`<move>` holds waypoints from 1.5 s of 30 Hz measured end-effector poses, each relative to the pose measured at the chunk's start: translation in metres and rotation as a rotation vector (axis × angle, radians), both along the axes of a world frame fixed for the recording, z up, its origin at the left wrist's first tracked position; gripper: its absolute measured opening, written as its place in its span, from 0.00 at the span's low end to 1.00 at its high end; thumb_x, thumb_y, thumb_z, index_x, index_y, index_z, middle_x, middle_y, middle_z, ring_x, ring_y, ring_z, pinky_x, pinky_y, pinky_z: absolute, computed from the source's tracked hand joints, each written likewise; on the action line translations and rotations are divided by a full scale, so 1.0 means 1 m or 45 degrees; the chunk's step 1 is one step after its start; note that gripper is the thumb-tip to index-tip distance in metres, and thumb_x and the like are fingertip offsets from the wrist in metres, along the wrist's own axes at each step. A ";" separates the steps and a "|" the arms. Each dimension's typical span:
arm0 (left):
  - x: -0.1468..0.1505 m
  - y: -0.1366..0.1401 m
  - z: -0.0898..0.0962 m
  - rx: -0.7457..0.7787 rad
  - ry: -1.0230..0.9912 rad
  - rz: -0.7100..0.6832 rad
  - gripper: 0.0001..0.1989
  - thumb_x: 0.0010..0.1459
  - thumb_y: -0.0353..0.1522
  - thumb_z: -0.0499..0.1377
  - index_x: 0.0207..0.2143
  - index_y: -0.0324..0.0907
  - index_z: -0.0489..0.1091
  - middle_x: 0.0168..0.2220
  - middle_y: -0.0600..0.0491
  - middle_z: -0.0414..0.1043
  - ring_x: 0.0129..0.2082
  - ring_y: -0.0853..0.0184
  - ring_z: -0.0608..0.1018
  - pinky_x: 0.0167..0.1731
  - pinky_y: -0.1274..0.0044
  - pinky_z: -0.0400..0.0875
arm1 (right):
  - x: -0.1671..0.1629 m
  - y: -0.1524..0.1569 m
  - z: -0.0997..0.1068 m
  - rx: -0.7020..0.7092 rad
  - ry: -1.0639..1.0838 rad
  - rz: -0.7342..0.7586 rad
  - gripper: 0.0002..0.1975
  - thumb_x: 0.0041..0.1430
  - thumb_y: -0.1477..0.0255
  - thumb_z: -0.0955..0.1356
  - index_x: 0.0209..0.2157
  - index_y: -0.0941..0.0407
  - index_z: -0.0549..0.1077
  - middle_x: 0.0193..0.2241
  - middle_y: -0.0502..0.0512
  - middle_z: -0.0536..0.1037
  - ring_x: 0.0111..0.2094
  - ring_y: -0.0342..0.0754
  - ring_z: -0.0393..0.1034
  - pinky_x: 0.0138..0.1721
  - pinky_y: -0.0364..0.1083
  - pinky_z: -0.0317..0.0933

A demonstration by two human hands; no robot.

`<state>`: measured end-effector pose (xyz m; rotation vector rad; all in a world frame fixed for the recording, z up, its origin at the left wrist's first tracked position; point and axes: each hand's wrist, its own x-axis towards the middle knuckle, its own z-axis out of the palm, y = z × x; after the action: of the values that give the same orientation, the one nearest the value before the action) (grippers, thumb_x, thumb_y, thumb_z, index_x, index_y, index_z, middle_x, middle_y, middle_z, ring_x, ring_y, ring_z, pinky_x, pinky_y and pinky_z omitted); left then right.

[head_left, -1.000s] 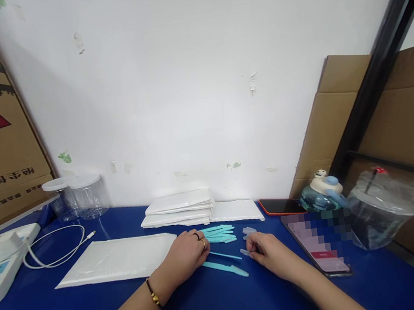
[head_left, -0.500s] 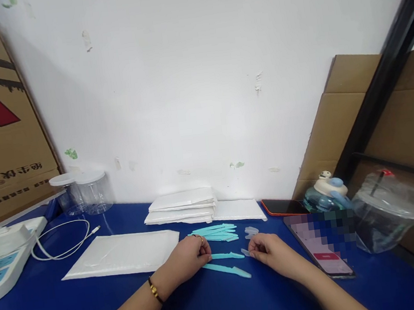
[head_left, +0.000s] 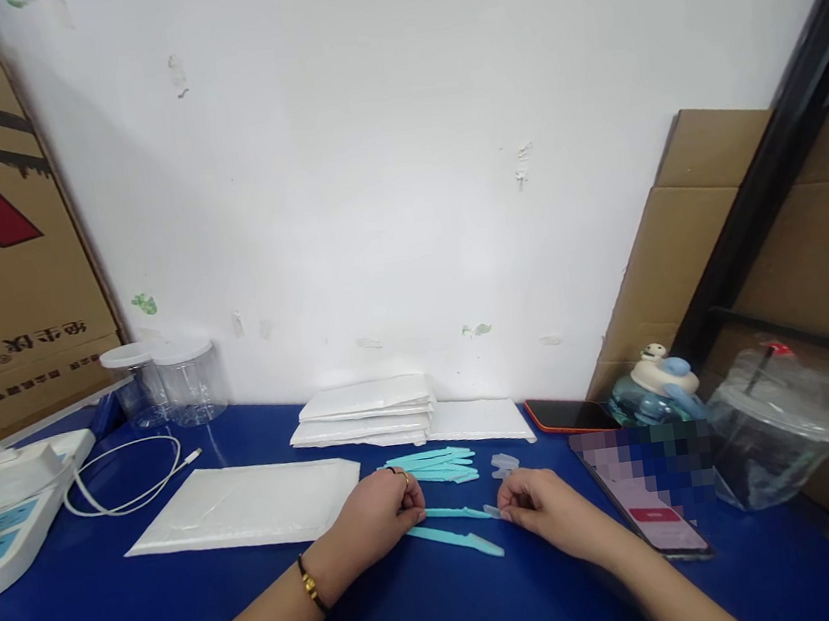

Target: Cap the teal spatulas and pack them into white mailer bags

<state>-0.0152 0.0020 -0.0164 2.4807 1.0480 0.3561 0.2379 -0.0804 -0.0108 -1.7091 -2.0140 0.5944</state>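
My left hand [head_left: 382, 504] is closed on the handle end of a turquoise eyebrow razor [head_left: 454, 512], whose blade end points right. Between the fingertips of my right hand [head_left: 544, 504] is a small clear plastic blade cap [head_left: 492, 512]. The cap meets the razor's tip; how far it covers the blade is too small to tell. Just in front lies a second eyebrow razor [head_left: 462, 538], its near end by my left fingers. A pile of turquoise razors [head_left: 438, 465] lies behind my left hand. Several loose clear caps [head_left: 505, 463] sit behind my right hand.
A white padded envelope [head_left: 246, 505] lies left, and a stack of envelopes [head_left: 363, 413] stands by the wall. Two phones [head_left: 567, 415], a teal figurine jar [head_left: 655, 392] and a bagged plastic cup [head_left: 774, 438] are right. Far left are a power strip [head_left: 39, 518], cable and clear jars [head_left: 193, 383].
My right hand has brought the cap slightly down into line with the razor's tip, where the two now meet. My left hand keeps its hold; the camera view has shifted slightly.
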 end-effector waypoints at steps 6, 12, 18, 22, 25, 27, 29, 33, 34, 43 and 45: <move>0.001 -0.002 0.002 0.019 0.002 -0.011 0.04 0.52 0.32 0.56 0.27 0.43 0.70 0.29 0.57 0.70 0.30 0.70 0.70 0.27 0.80 0.59 | -0.004 -0.001 0.002 -0.012 0.012 0.014 0.05 0.51 0.75 0.65 0.26 0.56 0.73 0.23 0.50 0.72 0.24 0.43 0.63 0.24 0.40 0.54; 0.008 -0.005 -0.003 0.002 -0.006 -0.061 0.05 0.53 0.33 0.56 0.29 0.43 0.71 0.29 0.56 0.71 0.30 0.70 0.70 0.29 0.79 0.60 | -0.014 0.001 -0.002 0.005 0.020 0.035 0.05 0.51 0.75 0.65 0.27 0.56 0.74 0.24 0.50 0.74 0.25 0.43 0.65 0.24 0.39 0.55; 0.005 0.011 -0.003 0.282 -0.027 -0.046 0.09 0.56 0.36 0.56 0.40 0.46 0.71 0.40 0.53 0.70 0.42 0.64 0.69 0.41 0.75 0.62 | 0.028 0.003 0.012 0.213 -0.011 -0.229 0.07 0.53 0.73 0.64 0.28 0.56 0.74 0.27 0.52 0.77 0.29 0.47 0.69 0.30 0.43 0.59; 0.006 0.021 -0.004 0.420 0.086 -0.036 0.11 0.60 0.35 0.52 0.43 0.48 0.70 0.42 0.52 0.69 0.44 0.62 0.68 0.41 0.73 0.61 | 0.043 0.002 0.014 0.173 -0.116 -0.237 0.07 0.52 0.73 0.64 0.28 0.55 0.75 0.27 0.52 0.76 0.29 0.48 0.69 0.30 0.43 0.59; 0.006 0.024 -0.004 0.442 0.122 -0.051 0.10 0.60 0.36 0.53 0.42 0.49 0.71 0.41 0.53 0.70 0.42 0.63 0.68 0.40 0.73 0.60 | 0.036 0.005 0.005 0.156 -0.174 -0.176 0.07 0.51 0.75 0.64 0.29 0.55 0.74 0.29 0.52 0.75 0.29 0.46 0.68 0.31 0.43 0.59; 0.005 0.024 -0.003 0.460 0.128 -0.072 0.09 0.59 0.36 0.54 0.40 0.49 0.72 0.40 0.54 0.70 0.42 0.63 0.68 0.39 0.73 0.60 | 0.030 0.008 -0.001 0.153 -0.195 -0.159 0.06 0.52 0.76 0.64 0.29 0.55 0.74 0.29 0.52 0.74 0.29 0.46 0.68 0.31 0.42 0.59; 0.005 0.023 -0.002 0.487 0.136 -0.080 0.09 0.59 0.36 0.54 0.39 0.49 0.72 0.40 0.53 0.70 0.41 0.63 0.68 0.38 0.73 0.59 | 0.026 0.010 -0.006 0.143 -0.185 -0.156 0.06 0.51 0.77 0.65 0.28 0.55 0.73 0.30 0.52 0.73 0.30 0.45 0.68 0.31 0.42 0.59; 0.005 0.020 0.000 0.508 0.145 -0.079 0.08 0.59 0.36 0.54 0.34 0.47 0.72 0.34 0.53 0.71 0.39 0.63 0.68 0.37 0.73 0.58 | 0.024 0.009 -0.010 0.100 -0.129 -0.149 0.04 0.49 0.77 0.66 0.29 0.56 0.72 0.30 0.51 0.72 0.31 0.45 0.68 0.31 0.41 0.59; 0.005 0.019 0.001 0.503 0.137 -0.081 0.08 0.59 0.36 0.54 0.33 0.46 0.72 0.33 0.53 0.71 0.38 0.63 0.68 0.37 0.73 0.58 | 0.025 0.008 -0.010 0.086 -0.111 -0.141 0.04 0.48 0.77 0.66 0.29 0.55 0.71 0.30 0.51 0.72 0.31 0.45 0.67 0.31 0.41 0.59; -0.002 0.009 0.015 0.235 -0.083 -0.055 0.07 0.57 0.35 0.55 0.30 0.45 0.71 0.31 0.57 0.72 0.35 0.67 0.70 0.35 0.77 0.58 | 0.020 0.007 -0.011 0.018 0.054 -0.063 0.04 0.50 0.77 0.65 0.28 0.56 0.70 0.24 0.50 0.72 0.26 0.44 0.65 0.25 0.40 0.56; -0.002 0.005 0.014 0.193 -0.061 -0.104 0.06 0.56 0.34 0.55 0.30 0.45 0.71 0.31 0.58 0.73 0.34 0.68 0.71 0.34 0.78 0.58 | 0.020 0.006 -0.009 0.048 0.067 -0.073 0.04 0.51 0.77 0.65 0.28 0.56 0.70 0.24 0.50 0.72 0.26 0.44 0.65 0.26 0.40 0.56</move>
<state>-0.0169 0.0074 -0.0021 2.6258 0.9284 0.4832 0.2577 -0.0740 -0.0199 -1.7054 -1.9217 0.5725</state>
